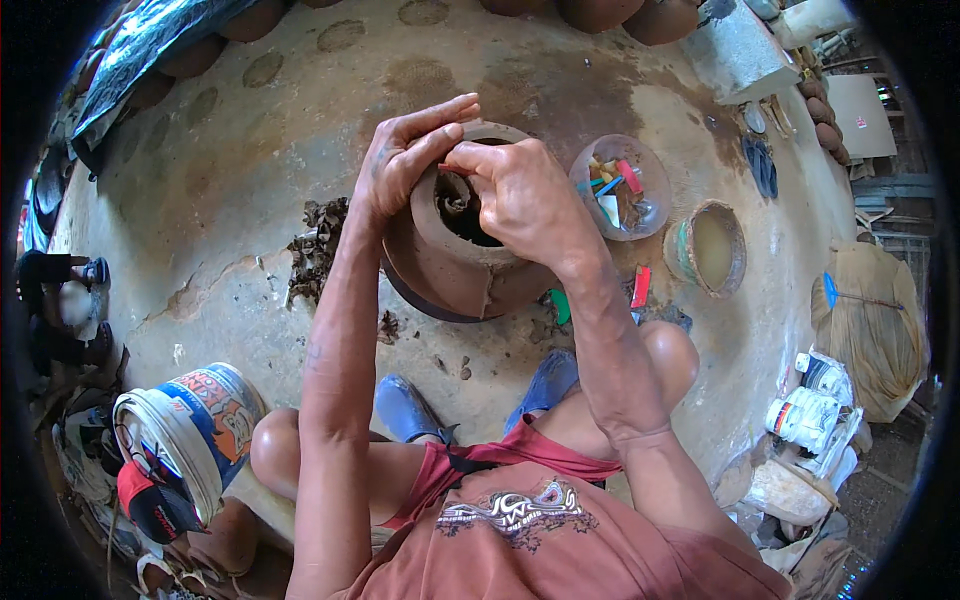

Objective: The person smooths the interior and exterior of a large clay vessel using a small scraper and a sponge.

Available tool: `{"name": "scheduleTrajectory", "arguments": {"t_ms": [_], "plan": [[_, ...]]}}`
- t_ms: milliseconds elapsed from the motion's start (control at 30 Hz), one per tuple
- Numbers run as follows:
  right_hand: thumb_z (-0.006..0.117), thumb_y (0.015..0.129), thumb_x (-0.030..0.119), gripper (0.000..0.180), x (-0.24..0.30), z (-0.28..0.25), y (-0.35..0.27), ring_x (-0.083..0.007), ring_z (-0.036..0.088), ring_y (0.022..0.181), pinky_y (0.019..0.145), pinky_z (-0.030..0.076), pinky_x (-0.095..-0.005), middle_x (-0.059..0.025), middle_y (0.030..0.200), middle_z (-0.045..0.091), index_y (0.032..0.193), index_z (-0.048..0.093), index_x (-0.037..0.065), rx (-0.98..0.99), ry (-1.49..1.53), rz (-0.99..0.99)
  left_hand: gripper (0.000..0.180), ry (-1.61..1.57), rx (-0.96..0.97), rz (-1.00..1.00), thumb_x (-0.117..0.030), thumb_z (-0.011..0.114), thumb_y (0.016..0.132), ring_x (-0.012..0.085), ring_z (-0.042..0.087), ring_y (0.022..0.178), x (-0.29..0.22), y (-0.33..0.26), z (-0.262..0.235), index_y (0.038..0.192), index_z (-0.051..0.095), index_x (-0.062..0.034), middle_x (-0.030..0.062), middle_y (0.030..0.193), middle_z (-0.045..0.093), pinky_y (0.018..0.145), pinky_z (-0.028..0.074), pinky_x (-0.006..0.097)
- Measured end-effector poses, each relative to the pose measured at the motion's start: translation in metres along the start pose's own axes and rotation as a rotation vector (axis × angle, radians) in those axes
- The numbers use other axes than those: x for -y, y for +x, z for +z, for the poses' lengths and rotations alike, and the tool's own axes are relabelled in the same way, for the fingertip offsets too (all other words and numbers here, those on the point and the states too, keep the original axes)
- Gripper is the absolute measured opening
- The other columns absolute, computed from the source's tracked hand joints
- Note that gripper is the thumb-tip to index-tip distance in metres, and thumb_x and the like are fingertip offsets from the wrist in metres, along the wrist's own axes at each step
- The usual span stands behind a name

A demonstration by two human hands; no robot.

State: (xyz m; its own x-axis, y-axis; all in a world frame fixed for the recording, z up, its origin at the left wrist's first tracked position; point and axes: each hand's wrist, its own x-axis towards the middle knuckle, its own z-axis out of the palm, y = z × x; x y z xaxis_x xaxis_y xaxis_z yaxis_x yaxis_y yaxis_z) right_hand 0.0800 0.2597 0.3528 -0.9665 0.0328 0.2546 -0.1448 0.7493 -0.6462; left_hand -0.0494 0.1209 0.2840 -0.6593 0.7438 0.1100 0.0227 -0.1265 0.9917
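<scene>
Brown clay pot (450, 262) on the floor beneath both hands, left hand (405, 155) cupping its rim with fingers extended together, right hand (520, 195) pinched closed on that rim, clear tool bowl (622, 190) just beyond the right hand.

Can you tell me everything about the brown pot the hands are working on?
The clay pot is round-bellied, reddish brown and looks like damp, unfired clay. It stands upright on the dusty floor with a wide dark mouth. The left hand cups its rim from outside; the right hand presses the rim's near side. Clay scraps lie around it.
</scene>
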Motion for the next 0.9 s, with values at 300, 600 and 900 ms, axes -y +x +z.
{"name": "scheduleTrajectory", "arguments": {"t_ms": [300, 600, 900], "plan": [[0.066, 0.081, -0.002, 0.030, -0.003, -0.001, 0.002, -0.0413, 0.075, 0.090, 0.084, 0.060, -0.0491, -0.0246, 0.094, 0.074, 0.107, 0.079, 0.007, 0.015, 0.040, 0.000, 0.076, 0.049, 0.150, -0.004, -0.041, 0.075, 0.088, 0.0218, 0.062, 0.132, -0.002, 0.031, -0.005, 0.151, 0.060, -0.0007, 0.0161, 0.147, 0.066, 0.115, 0.045, 0.037], [0.064, 0.086, -0.005, 0.029, -0.002, -0.004, 0.003, -0.0407, 0.075, 0.092, 0.082, 0.059, -0.0466, -0.0245, 0.098, 0.075, 0.110, 0.078, 0.003, 0.050, 0.062, 0.009, 0.074, 0.029, 0.267, 0.064, -0.034, 0.083, 0.086, 0.0197, 0.063, 0.129, 0.006, 0.056, -0.007, 0.148, 0.062, -0.0005, 0.0172, 0.145, 0.067, 0.115, 0.047, 0.037], [0.063, 0.084, -0.003, 0.034, -0.006, -0.008, 0.003, -0.0404, 0.075, 0.092, 0.081, 0.059, -0.0469, -0.0249, 0.098, 0.075, 0.111, 0.080, 0.008, 0.104, 0.121, 0.006, 0.075, 0.083, 0.317, 0.113, -0.030, 0.084, 0.084, 0.0248, 0.055, 0.143, 0.013, 0.069, -0.008, 0.148, 0.062, 0.0023, 0.0187, 0.150, 0.064, 0.123, 0.039, 0.041]]}}
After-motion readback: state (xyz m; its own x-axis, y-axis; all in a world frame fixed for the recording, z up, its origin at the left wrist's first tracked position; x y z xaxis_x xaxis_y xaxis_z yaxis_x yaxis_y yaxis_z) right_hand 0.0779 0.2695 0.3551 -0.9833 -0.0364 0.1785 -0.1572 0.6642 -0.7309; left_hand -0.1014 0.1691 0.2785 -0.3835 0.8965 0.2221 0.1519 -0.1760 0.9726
